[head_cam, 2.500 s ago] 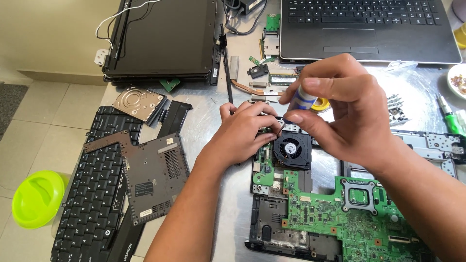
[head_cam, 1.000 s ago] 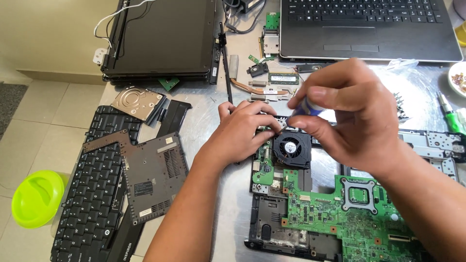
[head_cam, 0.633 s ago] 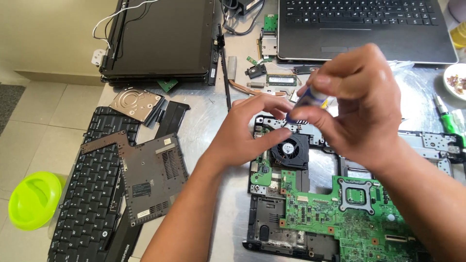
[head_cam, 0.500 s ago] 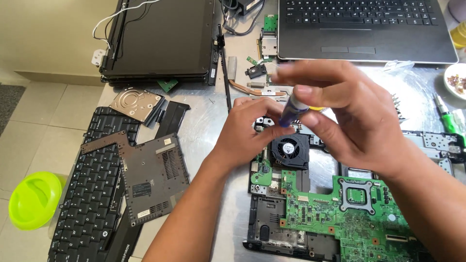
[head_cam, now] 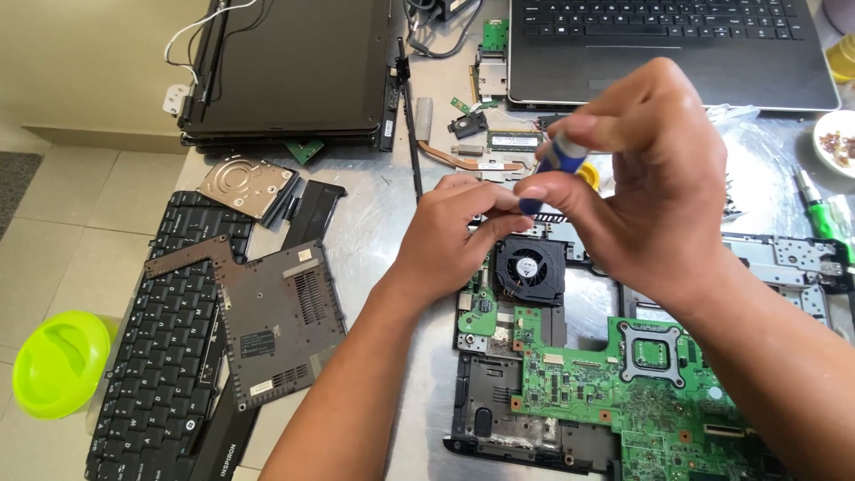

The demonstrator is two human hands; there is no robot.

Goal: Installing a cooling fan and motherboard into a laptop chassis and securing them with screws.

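At the near edge of the tabletop (head_cam: 383, 249) lies a green motherboard (head_cam: 623, 392) in its black base, toward the right corner. A black cooling fan (head_cam: 530, 270) sits at the board's far left part. The left hand (head_cam: 454, 236) rests just beside the fan, fingers curled down onto the board's far edge; whether it pinches anything cannot be told. The right hand (head_cam: 650, 178) hovers above and right of the fan, closed around a blue-handled screwdriver (head_cam: 557, 165) gripped between thumb and fingertips; the tool points down toward the left fingertips. Along the left edge lie a detached keyboard (head_cam: 151, 356), a dark cover panel (head_cam: 276, 312) and a hard drive (head_cam: 248, 184). At the far edge stand a closed laptop (head_cam: 285, 71) on the left and an open laptop (head_cam: 668, 44) on the right.
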